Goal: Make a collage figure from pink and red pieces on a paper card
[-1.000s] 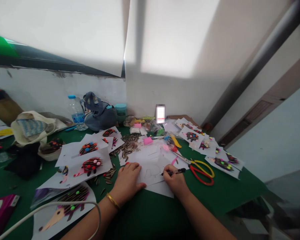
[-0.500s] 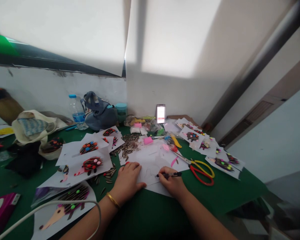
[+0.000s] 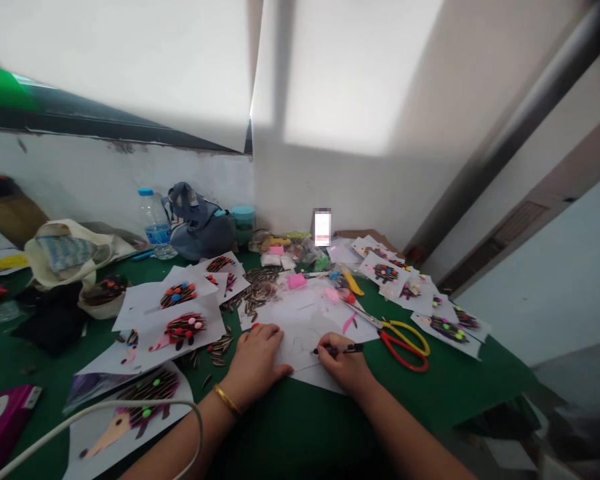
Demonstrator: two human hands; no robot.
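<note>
White paper (image 3: pixel 300 327) lies in front of me with a faint curved pencil-like outline on it. My right hand (image 3: pixel 345 363) is closed around a black pen (image 3: pixel 347 349), its tip at the paper beside that outline. Flat on the paper's left edge rests my left hand (image 3: pixel 257 357), fingers stretched and thumb out, with a gold bracelet on the wrist. To the right of the paper are scissors (image 3: pixel 405 343) with one red and one yellow handle. Striped sunflower seeds (image 3: pixel 260 287) are heaped behind my left hand.
Finished-looking hedgehog pictures (image 3: pixel 185 327) lie at left, more hedgehog cards (image 3: pixel 437 327) at right. A water bottle (image 3: pixel 157 230), a blue-grey bag (image 3: pixel 200 227) and a phone-like screen (image 3: pixel 323 228) stand along the wall. A pale cable (image 3: pixel 130 404) loops over the near left.
</note>
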